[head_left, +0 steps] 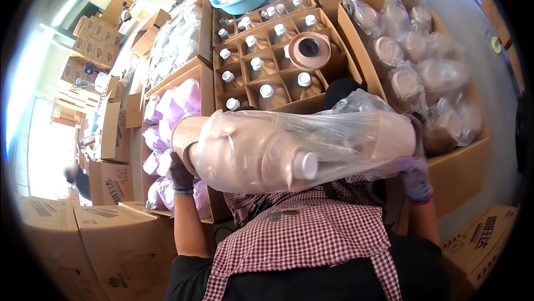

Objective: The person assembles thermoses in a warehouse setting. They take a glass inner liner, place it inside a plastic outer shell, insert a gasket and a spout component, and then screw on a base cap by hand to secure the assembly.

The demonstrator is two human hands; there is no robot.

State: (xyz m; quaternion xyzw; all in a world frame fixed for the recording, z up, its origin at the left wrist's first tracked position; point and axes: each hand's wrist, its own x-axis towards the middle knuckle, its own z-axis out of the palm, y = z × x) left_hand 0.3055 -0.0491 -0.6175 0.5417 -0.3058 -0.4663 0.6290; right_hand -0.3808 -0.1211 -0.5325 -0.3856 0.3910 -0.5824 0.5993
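At the far left, glare washes out the wall, and a distant person [82,183] is blurred and partly covered by stacked things. Brown cartons [114,240] fill the lower left, their outer edges lost in the dark rim of the lens. Next comes a carton of purple-wrapped items [185,96]; what the wrapping covers cannot be made out.

The left hand [181,176], in a dark glove, grips the left end of a tan jug [245,148] from below — its fingers curl out of sight behind the piece, so how far they close cannot be told. The jug lies on its side in front of the checked apron [306,231], its white cap [305,165] toward the right, inside a clear bag [342,140] whose creases and shine blur its outline. Beyond it, a divided carton [311,105] holds white-capped bottles, the nearest row partly hidden by the jug; a tan round piece with a black centre [310,59] sits over its right side.

At the bag's right end, a second tan piece [394,134] shows through the film. The right hand [414,173], in a purplish glove, is closed around that end — thumb side in view, most fingers hidden behind. Farther right, a carton of bagged tan items [411,70] stands beside.
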